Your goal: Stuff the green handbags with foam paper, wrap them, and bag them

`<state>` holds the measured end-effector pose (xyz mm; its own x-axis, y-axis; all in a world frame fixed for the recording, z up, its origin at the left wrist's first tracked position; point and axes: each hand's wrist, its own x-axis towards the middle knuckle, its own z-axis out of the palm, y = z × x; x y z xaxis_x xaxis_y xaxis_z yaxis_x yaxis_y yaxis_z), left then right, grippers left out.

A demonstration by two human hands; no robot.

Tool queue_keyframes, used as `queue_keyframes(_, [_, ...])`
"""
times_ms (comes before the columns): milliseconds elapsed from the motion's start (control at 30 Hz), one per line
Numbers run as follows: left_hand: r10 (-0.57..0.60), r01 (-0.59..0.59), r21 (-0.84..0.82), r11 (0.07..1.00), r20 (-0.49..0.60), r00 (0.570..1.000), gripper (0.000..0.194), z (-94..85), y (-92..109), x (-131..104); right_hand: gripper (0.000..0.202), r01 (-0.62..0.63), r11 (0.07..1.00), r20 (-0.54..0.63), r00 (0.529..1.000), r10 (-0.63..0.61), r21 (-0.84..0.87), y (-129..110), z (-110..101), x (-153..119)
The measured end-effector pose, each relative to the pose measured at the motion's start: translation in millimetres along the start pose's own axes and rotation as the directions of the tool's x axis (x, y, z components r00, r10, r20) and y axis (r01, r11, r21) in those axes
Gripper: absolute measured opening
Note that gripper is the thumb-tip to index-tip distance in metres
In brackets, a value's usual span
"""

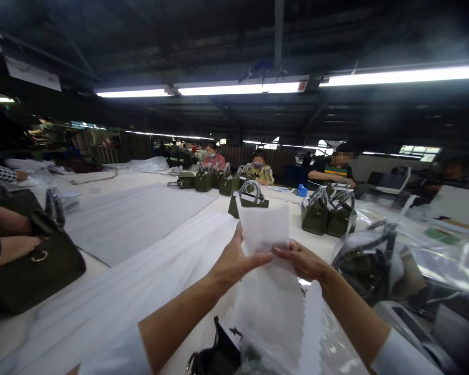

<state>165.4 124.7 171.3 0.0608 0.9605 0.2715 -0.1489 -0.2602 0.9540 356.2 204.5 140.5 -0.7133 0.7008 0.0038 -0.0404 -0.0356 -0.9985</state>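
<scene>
In the head view, my left hand [238, 255] and my right hand [303, 258] meet at the middle of a strip of white tissue paper [271, 302]. Thumbs and fingers of both hands pinch it from its two sides. The paper's upper end stands up above the hands, and the rest hangs down toward me. Below it, close to my body, lies a dark green handbag [217, 346], partly covered by the paper and clear plastic. Just beyond the paper stands another green handbag [234, 205] with wrapped handles.
Wide sheets of white paper [140, 276] cover the table to the left. A co-worker's arm [11, 247] reaches into a green handbag [58, 271] there. Wrapped handbags [315, 216] stand at the right, near plastic-covered bags [367, 260]. Several people sit across the table.
</scene>
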Motion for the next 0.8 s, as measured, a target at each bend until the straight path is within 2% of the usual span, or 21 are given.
queue_keyframes(33, [0.025,-0.024,-0.051,0.998,0.024,0.999,0.078,6.8,-3.6,4.6,0.039,-0.002,0.999,0.028,1.0,0.003,-0.049,1.7,7.8,-1.3])
queue_keyframes(100, [0.02,-0.019,-0.106,0.994,0.001,1.0,0.056,13.8,-13.2,4.7,0.041,0.016,0.993,0.036,0.999,-0.012,-0.118,4.1,17.4,-1.8])
queue_keyframes(167, [0.001,-0.007,-0.12,0.993,-0.054,0.999,0.04,13.4,-21.7,-1.8,0.04,0.059,0.982,-0.009,0.998,-0.062,-0.18,3.1,21.8,-1.0])
queue_keyframes(267, [-0.003,-0.003,-0.106,0.994,-0.054,0.999,0.036,8.8,-25.2,-11.8,0.041,0.129,0.951,-0.137,0.975,-0.173,-0.282,-4.6,27.3,-2.8])
queue_keyframes(367, [-0.023,0.021,-0.082,0.996,-0.015,1.0,0.034,7.9,-15.5,-18.8,0.056,0.167,0.923,-0.168,0.957,-0.237,-0.347,-12.7,37.2,-12.1])
queue_keyframes(433, [-0.004,0.004,-0.041,0.999,-0.007,1.0,0.035,7.8,-3.6,-26.3,0.048,0.164,0.907,-0.12,0.967,-0.226,-0.389,-14.5,42.8,-21.7])
queue_keyframes(500, [0.13,-0.122,0.083,0.989,-0.1,0.986,0.038,5.3,10.1,-41.7,0.034,0.144,0.891,-0.091,0.975,-0.202,-0.431,-12.4,44.1,-32.9])
queue_keyframes(533, [0.242,-0.211,0.185,0.96,-0.168,0.956,0.038,3.2,16.5,-53.8,0.028,0.134,0.884,-0.091,0.977,-0.194,-0.448,-10.3,43.3,-39.1])
queue_keyframes(600, [0.492,-0.366,0.426,0.828,-0.236,0.838,0.027,-1.2,26.1,-86.6,0.016,0.126,0.857,-0.08,0.978,-0.191,-0.5,-5.4,40.5,-52.0])
queue_keyframes(667, [0.654,-0.442,0.621,0.647,-0.154,0.741,0.012,-2.7,27.5,-126.1,0.007,0.136,0.814,-0.053,0.978,-0.201,-0.565,-1.8,39.3,-64.5])
queue_keyframes(700, [0.692,-0.46,0.693,0.555,-0.078,0.718,0.009,-1.3,24.5,-145.3,0.004,0.145,0.792,-0.037,0.978,-0.206,-0.593,-0.9,40.0,-69.8])
queue_keyframes(733, [0.698,-0.458,0.749,0.479,-0.008,0.716,0.009,1.6,19.5,-162.5,0.004,0.155,0.775,-0.019,0.978,-0.21,-0.612,-0.7,41.4,-74.4])
queue_keyframes(800, [0.658,-0.407,0.833,0.375,0.07,0.749,0.022,11.3,5.5,-187.0,0.006,0.186,0.727,0.032,0.975,-0.221,-0.661,-1.8,45.1,-80.5])
